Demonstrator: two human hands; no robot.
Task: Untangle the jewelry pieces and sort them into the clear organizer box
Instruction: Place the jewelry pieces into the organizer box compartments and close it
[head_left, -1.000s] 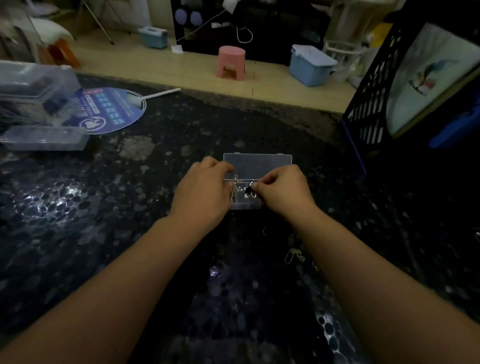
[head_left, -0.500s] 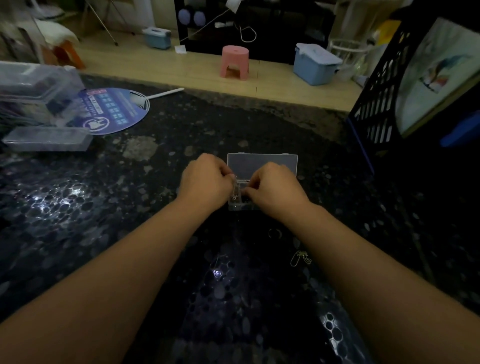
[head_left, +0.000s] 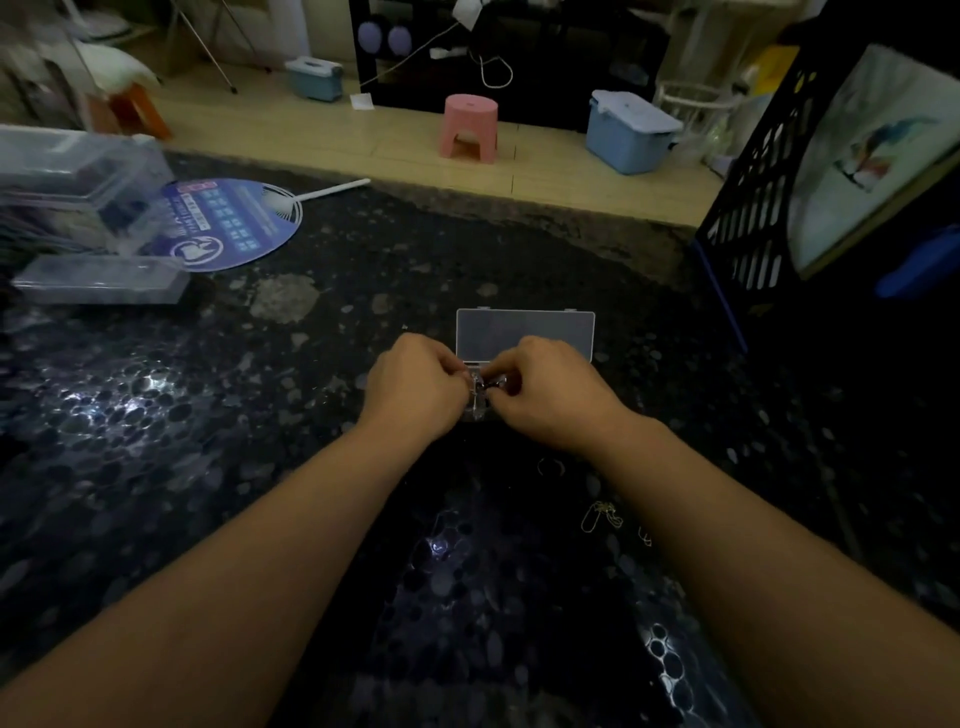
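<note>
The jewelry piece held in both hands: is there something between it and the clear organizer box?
Nothing visible. Both hands pinch the jewelry piece directly over the clear organizer box, whose lid lies open behind.

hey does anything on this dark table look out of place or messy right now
Mildly. A thin gold chain lies loose on the dark table beside the right forearm, outside the clear organizer box. Both hands pinch a small tangled piece over the box.
</note>
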